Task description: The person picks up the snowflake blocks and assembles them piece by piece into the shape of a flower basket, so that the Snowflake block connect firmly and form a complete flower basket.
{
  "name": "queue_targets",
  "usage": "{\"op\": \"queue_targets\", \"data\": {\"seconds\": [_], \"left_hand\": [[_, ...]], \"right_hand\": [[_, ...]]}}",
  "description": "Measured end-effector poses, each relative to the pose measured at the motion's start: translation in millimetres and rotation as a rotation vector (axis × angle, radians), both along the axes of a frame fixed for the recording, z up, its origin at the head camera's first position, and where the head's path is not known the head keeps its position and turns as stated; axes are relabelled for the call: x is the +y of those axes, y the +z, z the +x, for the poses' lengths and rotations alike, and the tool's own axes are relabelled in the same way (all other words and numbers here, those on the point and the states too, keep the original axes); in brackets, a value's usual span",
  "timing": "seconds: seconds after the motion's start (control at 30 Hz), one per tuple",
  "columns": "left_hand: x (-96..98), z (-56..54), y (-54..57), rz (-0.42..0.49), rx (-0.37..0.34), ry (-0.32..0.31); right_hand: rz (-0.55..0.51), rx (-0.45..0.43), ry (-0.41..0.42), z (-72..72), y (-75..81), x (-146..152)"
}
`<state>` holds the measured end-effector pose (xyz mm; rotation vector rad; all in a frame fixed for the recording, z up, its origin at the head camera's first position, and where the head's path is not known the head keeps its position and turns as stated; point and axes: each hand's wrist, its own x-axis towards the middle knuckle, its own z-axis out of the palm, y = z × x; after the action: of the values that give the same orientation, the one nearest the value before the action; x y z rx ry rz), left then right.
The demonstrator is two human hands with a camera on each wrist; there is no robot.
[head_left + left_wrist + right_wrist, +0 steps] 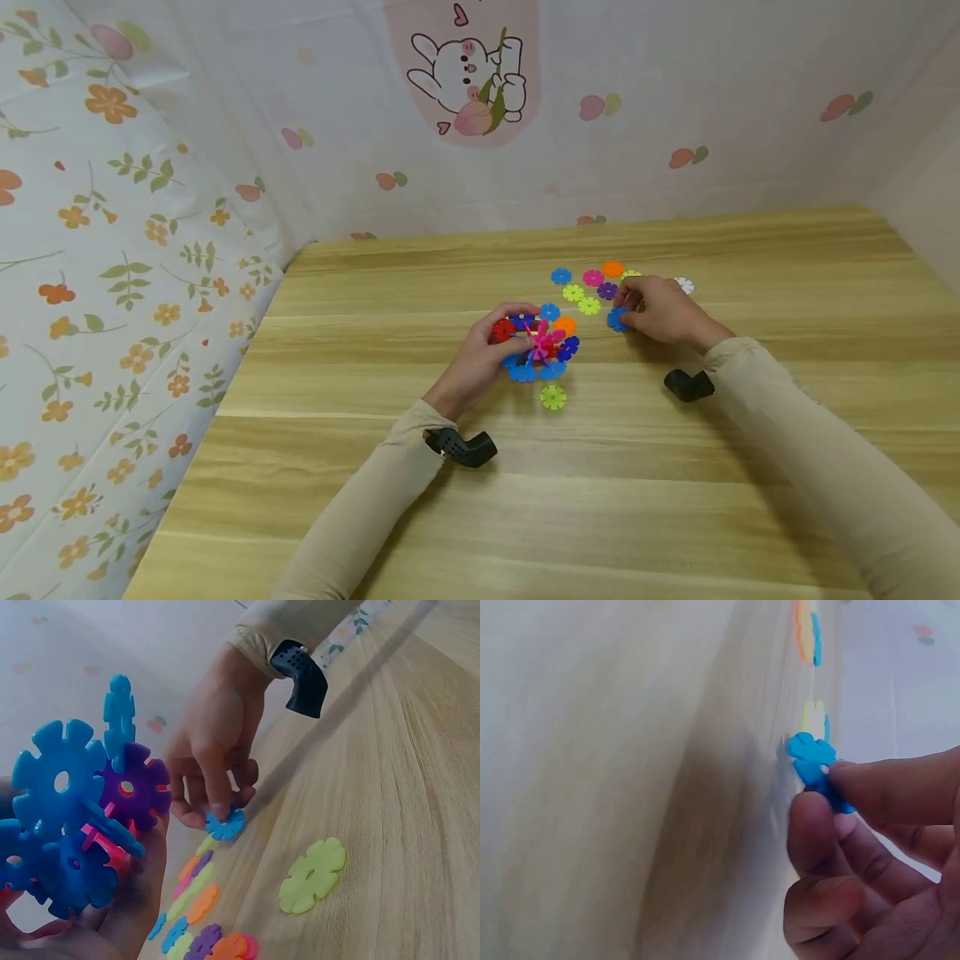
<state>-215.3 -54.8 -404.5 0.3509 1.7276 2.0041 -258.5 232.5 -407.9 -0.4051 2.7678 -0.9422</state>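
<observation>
My left hand [489, 346] grips a cluster of interlocked plastic flower discs [542, 343], with blue, pink, red, orange and purple pieces joined at angles. In the left wrist view a blue disc [58, 780] and a purple disc [135, 786] of that cluster stand close to the camera. To the right, my right hand [663, 310] pinches a single blue flower disc [814, 761] between thumb and fingers, low over the table. Part of that disc is hidden by the fingertips. A yellow-green disc [553, 397] lies just below the cluster in the head view.
Several loose discs, among them a pink disc [593, 277] and an orange disc [613, 268], lie flat on the wooden table [375, 333] between and beyond the hands. A white disc [684, 285] lies behind the right hand. Patterned cloth [637, 108] hangs along the back and left.
</observation>
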Motion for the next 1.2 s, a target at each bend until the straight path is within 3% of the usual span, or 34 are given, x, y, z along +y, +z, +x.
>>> {"op": "queue_targets", "data": {"seconds": [0.2, 0.43, 0.9, 1.2], "left_hand": [[-2.0, 0.6, -0.3, 0.002, -0.004, -0.015], [-2.5, 1.9, -0.3, -0.003, 0.002, -0.021], [4.5, -0.5, 1.8, 0.0, -0.007, -0.024], [5.5, 0.6, 0.3, -0.057, 0.027, -0.024]], "right_hand": [[-0.124, -0.004, -0.006, 7.9, 3.9, -10], [-0.306, -0.057, 0.017, 18.1, 18.7, -26], [-0.373, -0.067, 0.019, 31.5, 40.5, -41], [-0.412, -0.056, 0.007, 36.3, 38.4, -47]]}}
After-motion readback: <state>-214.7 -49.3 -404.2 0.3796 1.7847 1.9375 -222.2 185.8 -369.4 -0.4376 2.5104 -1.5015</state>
